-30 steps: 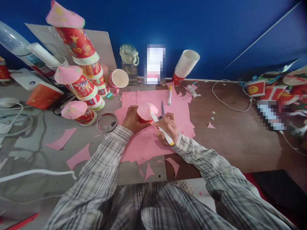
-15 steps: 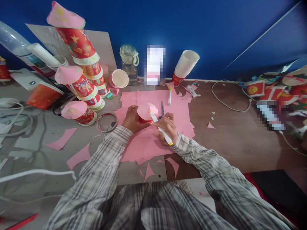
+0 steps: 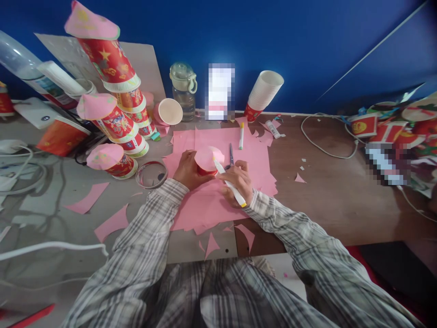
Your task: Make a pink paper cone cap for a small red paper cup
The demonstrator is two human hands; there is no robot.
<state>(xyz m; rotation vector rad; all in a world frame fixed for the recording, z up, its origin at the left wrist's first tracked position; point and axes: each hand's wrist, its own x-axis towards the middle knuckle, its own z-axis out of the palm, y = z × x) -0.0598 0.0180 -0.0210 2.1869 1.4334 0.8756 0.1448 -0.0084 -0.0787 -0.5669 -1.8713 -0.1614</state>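
My left hand [image 3: 189,171] is wrapped round a red paper cup [image 3: 206,172], which is topped by a pink paper cone [image 3: 206,158]. In my right hand [image 3: 240,180] is a white marker [image 3: 235,193] with a yellow end, its tip touching the cone's right side. Both hands are over a stack of pink paper sheets [image 3: 218,209]. Just beyond my right hand lie dark scissors [image 3: 231,155], partly hidden by the fingers. A second marker [image 3: 241,136], white with a yellow end and a green end, rests on the sheets.
Stacked red cups with pink cones [image 3: 118,118] stand at the left, beside a tape roll [image 3: 152,174]. Behind the sheets are a water bottle [image 3: 183,91], a lit phone [image 3: 220,91] and a leaning stack of cups [image 3: 266,89]. Pink scraps [image 3: 112,223] lie about.
Hardly anything differs. My hands keep the same hold on the cup and the marker, and the marker tip stays at the cone; the whole view has shifted very slightly.
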